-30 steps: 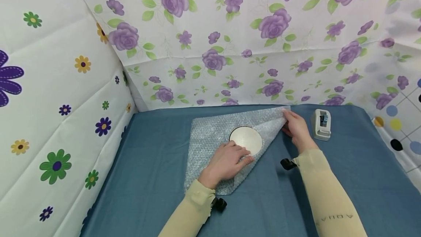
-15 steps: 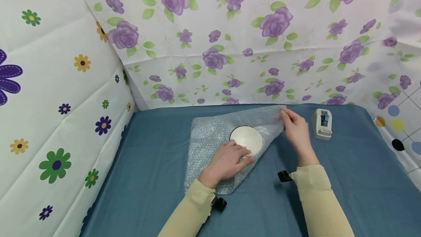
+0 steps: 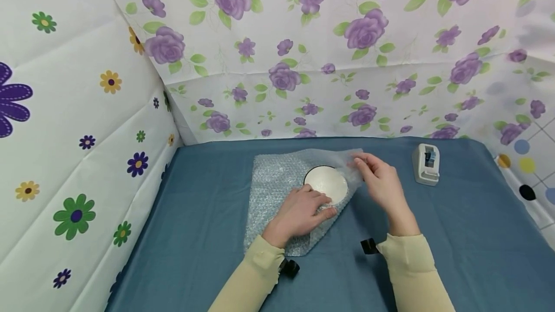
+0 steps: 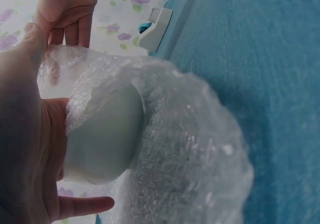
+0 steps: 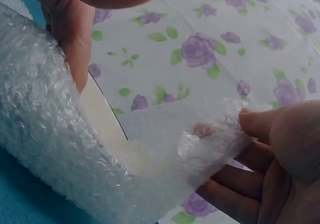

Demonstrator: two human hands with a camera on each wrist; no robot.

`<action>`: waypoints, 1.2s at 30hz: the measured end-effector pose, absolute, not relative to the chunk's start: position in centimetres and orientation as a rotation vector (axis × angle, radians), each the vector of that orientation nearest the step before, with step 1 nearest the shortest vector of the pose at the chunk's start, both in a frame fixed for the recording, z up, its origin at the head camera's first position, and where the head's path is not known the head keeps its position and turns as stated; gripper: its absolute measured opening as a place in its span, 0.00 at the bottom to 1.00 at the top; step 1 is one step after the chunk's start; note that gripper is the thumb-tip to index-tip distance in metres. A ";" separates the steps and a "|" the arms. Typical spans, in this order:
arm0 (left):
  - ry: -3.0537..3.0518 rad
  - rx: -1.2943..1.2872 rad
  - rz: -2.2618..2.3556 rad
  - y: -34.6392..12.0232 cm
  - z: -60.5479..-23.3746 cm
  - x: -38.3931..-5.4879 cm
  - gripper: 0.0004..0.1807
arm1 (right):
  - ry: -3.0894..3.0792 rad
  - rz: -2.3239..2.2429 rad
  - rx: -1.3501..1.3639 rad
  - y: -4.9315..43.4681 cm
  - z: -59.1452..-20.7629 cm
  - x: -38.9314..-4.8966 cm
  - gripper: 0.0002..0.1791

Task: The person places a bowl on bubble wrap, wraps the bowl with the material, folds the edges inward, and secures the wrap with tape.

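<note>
A white bowl with a thin dark rim sits on a sheet of bubble wrap. My left hand rests over the bowl's near side, its fingers reaching past the rim and its thumb stretched out to the right. My right hand pinches the far right corner of the wrap between thumb and fingers and holds it raised beside the bowl. In the right wrist view the lifted wrap folds up over the bowl's edge. From the left wrist, the bowl's pale side shows with wrap curving around it.
A small white tape dispenser with a blue part stands at the back right of the blue cloth-covered table. Flower-patterned sheets hang behind and to the left. A small black camera hangs at each wrist.
My right hand has drawn the wrap's corner left and toward me, bringing it closer to the bowl. The left hand keeps its place on the bowl.
</note>
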State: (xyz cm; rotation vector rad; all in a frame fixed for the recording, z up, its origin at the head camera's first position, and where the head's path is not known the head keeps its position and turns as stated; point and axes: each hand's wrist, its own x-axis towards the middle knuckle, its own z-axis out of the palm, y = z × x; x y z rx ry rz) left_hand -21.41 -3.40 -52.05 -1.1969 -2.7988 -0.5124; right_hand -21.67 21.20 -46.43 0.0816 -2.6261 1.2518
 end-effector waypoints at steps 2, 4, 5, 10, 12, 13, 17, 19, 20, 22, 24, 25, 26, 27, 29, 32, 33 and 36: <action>-2.799 -1.197 -0.508 -3.4 -52.1 -21.4 0.27 | -2.638 1.263 0.110 21.1 -46.5 -21.4 0.24; -2.796 -1.196 -0.500 -3.4 -52.2 -21.4 0.28 | -2.642 1.283 0.141 21.0 -46.6 -21.3 0.23; -2.792 -1.197 -0.496 -3.3 -52.2 -21.5 0.28 | -2.644 1.291 0.153 21.0 -46.6 -21.2 0.22; -2.785 -1.202 -0.489 -3.3 -52.3 -21.5 0.28 | -2.676 1.312 0.181 21.0 -46.6 -21.1 0.21; -2.788 -1.206 -0.501 -3.3 -52.3 -21.6 0.29 | -2.700 1.326 0.183 21.1 -46.6 -21.0 0.22; -2.790 -1.206 -0.513 -3.3 -52.3 -21.6 0.29 | -2.713 1.337 0.185 21.1 -46.6 -20.9 0.23; -2.801 -1.203 -0.586 -3.5 -52.0 -21.6 0.28 | -2.751 1.426 0.203 21.1 -46.6 -21.0 0.27; -2.801 -1.210 -0.622 -3.7 -51.9 -21.6 0.27 | -2.766 1.456 0.227 21.0 -46.7 -21.0 0.26; -2.799 -1.216 -0.636 -3.8 -51.8 -21.7 0.26 | -2.772 1.464 0.240 20.9 -46.7 -21.1 0.26; -2.790 -1.240 -0.648 -4.0 -51.7 -21.9 0.25 | -2.782 1.459 0.270 20.8 -46.7 -21.1 0.24; -2.781 -1.267 -0.647 -4.2 -51.6 -22.0 0.23 | -2.791 1.439 0.296 20.7 -46.8 -21.1 0.22; -2.779 -1.277 -0.643 -4.4 -51.5 -22.1 0.23 | -2.793 1.430 0.303 20.6 -46.8 -21.2 0.22; -2.776 -1.286 -0.636 -4.4 -51.5 -22.2 0.23 | -2.794 1.423 0.308 20.6 -46.8 -21.2 0.21; -2.778 -1.293 -0.626 -4.5 -51.4 -22.3 0.24 | -2.794 1.417 0.312 20.6 -46.8 -21.2 0.21; -2.783 -1.294 -0.616 -4.7 -51.3 -22.4 0.24 | -2.793 1.404 0.319 20.5 -47.0 -21.2 0.20; -2.786 -1.292 -0.613 -4.8 -51.3 -22.5 0.24 | -2.790 1.383 0.328 20.5 -47.1 -21.2 0.19; -2.784 -1.293 -0.603 -4.9 -51.3 -22.5 0.23 | -2.789 1.378 0.333 20.5 -47.2 -21.2 0.19; -2.740 -1.309 -0.558 -5.0 -51.3 -22.7 0.20 | -2.787 1.365 0.346 20.4 -47.4 -21.2 0.19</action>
